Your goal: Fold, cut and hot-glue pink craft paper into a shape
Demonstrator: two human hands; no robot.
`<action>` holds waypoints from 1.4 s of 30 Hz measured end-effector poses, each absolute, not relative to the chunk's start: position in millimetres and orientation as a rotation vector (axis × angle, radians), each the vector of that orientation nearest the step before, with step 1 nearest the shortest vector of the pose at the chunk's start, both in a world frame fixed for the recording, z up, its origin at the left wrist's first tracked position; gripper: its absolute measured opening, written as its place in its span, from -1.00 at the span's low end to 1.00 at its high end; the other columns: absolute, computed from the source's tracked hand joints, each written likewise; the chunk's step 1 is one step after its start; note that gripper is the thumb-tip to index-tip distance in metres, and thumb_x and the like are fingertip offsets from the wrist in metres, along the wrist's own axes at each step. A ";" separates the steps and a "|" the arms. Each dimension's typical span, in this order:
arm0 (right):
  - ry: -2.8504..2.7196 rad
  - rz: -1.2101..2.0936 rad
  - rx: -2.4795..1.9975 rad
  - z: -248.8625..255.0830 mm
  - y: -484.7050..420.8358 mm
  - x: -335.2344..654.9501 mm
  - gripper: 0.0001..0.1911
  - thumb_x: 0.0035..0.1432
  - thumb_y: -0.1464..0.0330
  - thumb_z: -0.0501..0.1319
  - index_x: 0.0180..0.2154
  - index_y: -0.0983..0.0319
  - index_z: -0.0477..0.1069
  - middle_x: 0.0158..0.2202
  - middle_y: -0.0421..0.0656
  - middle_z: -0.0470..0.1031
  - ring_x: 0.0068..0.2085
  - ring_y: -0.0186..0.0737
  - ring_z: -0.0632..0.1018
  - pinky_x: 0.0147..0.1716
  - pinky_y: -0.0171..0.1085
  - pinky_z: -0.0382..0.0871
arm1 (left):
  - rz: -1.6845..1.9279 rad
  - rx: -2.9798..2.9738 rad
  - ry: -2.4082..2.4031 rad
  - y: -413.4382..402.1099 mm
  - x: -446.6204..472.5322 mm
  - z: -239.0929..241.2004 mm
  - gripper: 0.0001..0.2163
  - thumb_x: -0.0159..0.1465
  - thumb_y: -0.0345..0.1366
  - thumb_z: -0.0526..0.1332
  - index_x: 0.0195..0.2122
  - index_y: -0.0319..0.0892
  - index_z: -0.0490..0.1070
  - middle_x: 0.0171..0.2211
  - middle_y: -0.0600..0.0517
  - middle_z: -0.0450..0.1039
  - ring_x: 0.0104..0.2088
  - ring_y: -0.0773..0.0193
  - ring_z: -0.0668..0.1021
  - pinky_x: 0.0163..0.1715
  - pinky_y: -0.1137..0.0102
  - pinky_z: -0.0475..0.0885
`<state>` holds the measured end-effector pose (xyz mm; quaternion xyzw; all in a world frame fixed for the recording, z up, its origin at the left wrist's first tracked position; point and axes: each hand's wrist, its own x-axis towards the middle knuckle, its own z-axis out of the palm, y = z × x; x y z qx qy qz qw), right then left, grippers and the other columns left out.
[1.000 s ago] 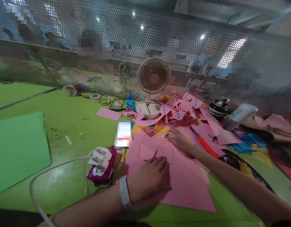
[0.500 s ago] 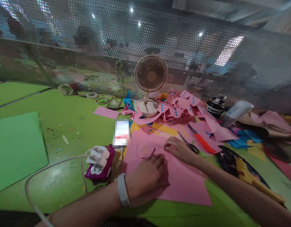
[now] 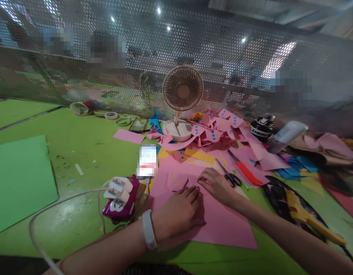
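My left hand [image 3: 179,212] lies flat, fingers together, on a large pink paper sheet [image 3: 222,225], a white band on its wrist. My right hand [image 3: 218,185] rests just beyond it on the same sheet, fingers curled down and pressing the paper near the left fingertips. A small pink cut-out with yellow dots [image 3: 176,180] lies left of the fingertips. Black-handled scissors [image 3: 230,176] sit right beside my right hand.
A small fan [image 3: 182,99] stands behind a heap of pink scraps [image 3: 219,128]. A phone [image 3: 147,162], a purple power strip with white plugs [image 3: 122,196], a green sheet [image 3: 18,179], a red-handled cutter [image 3: 245,172], a yellow glue gun [image 3: 305,217] and tape rolls [image 3: 79,108] surround the sheet. A perforated screen backs the table.
My right hand has drawn back toward me across the pink sheet, uncovering the scissors, and now meets my left fingertips. My left hand has barely moved.
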<state>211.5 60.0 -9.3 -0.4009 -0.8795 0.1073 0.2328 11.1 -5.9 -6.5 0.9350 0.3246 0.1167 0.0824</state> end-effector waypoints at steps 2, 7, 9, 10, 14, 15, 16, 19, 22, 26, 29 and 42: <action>-2.409 0.287 -1.102 -9.9 60.1 211.2 -0.92 0.26 0.42 0.17 -0.29 0.20 0.44 -0.29 -0.13 0.48 -0.19 -0.15 0.47 -0.18 -0.20 0.36 | 0.356 2.794 0.964 -5.7 10.9 -6.4 -0.36 0.28 0.04 0.20 0.20 -0.38 0.19 0.20 -0.31 0.27 0.19 -0.09 0.35 0.18 0.10 0.25; -2.399 0.243 -1.117 -11.4 62.1 211.5 -0.93 0.27 0.38 0.18 -0.25 0.20 0.44 -0.27 -0.12 0.50 -0.17 -0.14 0.49 -0.17 -0.19 0.37 | 0.359 2.780 0.972 -6.0 11.0 -5.2 -0.35 0.28 0.04 0.21 0.19 -0.40 0.20 0.19 -0.33 0.27 0.19 -0.09 0.34 0.17 0.10 0.26; -2.403 0.213 -1.095 -11.6 61.9 212.1 -0.90 0.27 0.41 0.16 -0.21 0.21 0.45 -0.27 -0.11 0.51 -0.16 -0.13 0.49 -0.17 -0.18 0.38 | 0.354 2.785 0.969 -5.9 11.1 -5.3 -0.35 0.27 0.05 0.21 0.19 -0.40 0.19 0.20 -0.31 0.27 0.19 -0.09 0.34 0.18 0.11 0.25; -2.410 0.194 -1.079 -11.5 61.2 212.4 -0.88 0.28 0.42 0.15 -0.19 0.22 0.46 -0.27 -0.11 0.51 -0.16 -0.14 0.49 -0.17 -0.18 0.38 | 0.350 2.790 0.968 -5.9 11.1 -5.4 -0.35 0.28 0.05 0.20 0.19 -0.39 0.20 0.20 -0.31 0.27 0.19 -0.09 0.34 0.18 0.11 0.24; -2.486 0.052 -1.020 -8.4 52.7 216.0 -0.75 0.27 0.46 0.09 -0.09 0.22 0.48 -0.24 -0.07 0.50 -0.18 -0.14 0.49 -0.18 -0.16 0.39 | 0.343 2.812 0.975 -5.9 11.3 -5.8 -0.36 0.29 0.06 0.18 0.19 -0.41 0.21 0.19 -0.32 0.28 0.19 -0.09 0.35 0.18 0.11 0.25; -2.516 -0.009 -1.002 -7.2 49.5 217.7 -0.73 0.28 0.45 0.09 -0.05 0.21 0.47 -0.18 -0.04 0.50 -0.14 -0.11 0.48 -0.14 -0.12 0.39 | 0.346 2.818 0.976 -5.9 11.4 -6.1 -0.35 0.29 0.06 0.18 0.18 -0.42 0.21 0.18 -0.32 0.29 0.18 -0.09 0.35 0.18 0.11 0.26; -2.551 -0.072 -0.982 -6.0 46.2 219.8 -0.70 0.29 0.42 0.08 0.00 0.21 0.46 -0.10 -0.01 0.49 -0.07 -0.06 0.47 -0.09 -0.07 0.37 | 0.350 2.823 0.975 -6.0 11.6 -6.4 -0.35 0.29 0.06 0.18 0.18 -0.43 0.21 0.18 -0.32 0.29 0.18 -0.09 0.36 0.18 0.11 0.26; -2.677 -0.193 -0.939 -3.4 37.7 227.1 -0.61 0.33 0.27 0.05 0.14 0.17 0.36 0.20 0.06 0.30 0.18 0.08 0.32 0.09 0.10 0.23 | 0.366 2.831 0.982 -6.2 12.0 -8.0 -0.37 0.29 0.05 0.18 0.16 -0.42 0.25 0.16 -0.32 0.31 0.17 -0.08 0.37 0.17 0.10 0.28; -2.773 -0.196 -0.899 -4.1 34.9 232.8 -0.40 0.28 0.01 0.05 0.25 0.13 0.22 0.36 0.07 0.04 0.32 0.13 0.12 0.19 0.18 0.09 | 0.366 2.835 0.971 -6.2 12.5 -8.8 -0.41 0.30 0.03 0.18 0.15 -0.40 0.26 0.16 -0.30 0.32 0.19 -0.06 0.35 0.18 0.10 0.27; -2.789 -0.187 -0.880 -8.3 38.3 234.3 -0.24 0.19 -0.14 0.01 0.29 0.10 0.14 0.40 0.03 -0.13 0.36 0.13 0.00 0.24 0.17 0.00 | 0.353 2.840 0.973 -6.0 12.9 -6.8 -0.40 0.31 0.02 0.17 0.17 -0.42 0.25 0.15 -0.31 0.32 0.19 -0.06 0.35 0.18 0.11 0.27; -2.804 -0.198 -0.887 -10.2 40.6 233.0 -0.23 0.20 -0.14 0.00 0.30 0.13 0.13 0.40 0.05 -0.14 0.37 0.12 -0.03 0.25 0.16 -0.02 | 0.372 2.846 0.969 -6.0 12.9 -4.6 -0.44 0.32 0.01 0.16 0.14 -0.39 0.29 0.14 -0.28 0.34 0.18 -0.04 0.36 0.19 0.11 0.26; -2.771 -0.207 -1.014 -26.1 34.2 232.0 -0.19 0.23 -0.11 -0.01 0.35 0.17 -0.03 0.40 0.00 -0.08 0.37 0.10 -0.02 0.27 0.16 -0.05 | 0.394 2.861 0.953 -6.0 13.0 -5.0 -0.51 0.31 0.03 0.17 0.03 -0.31 0.41 0.16 -0.23 0.34 0.17 -0.05 0.37 0.16 0.10 0.31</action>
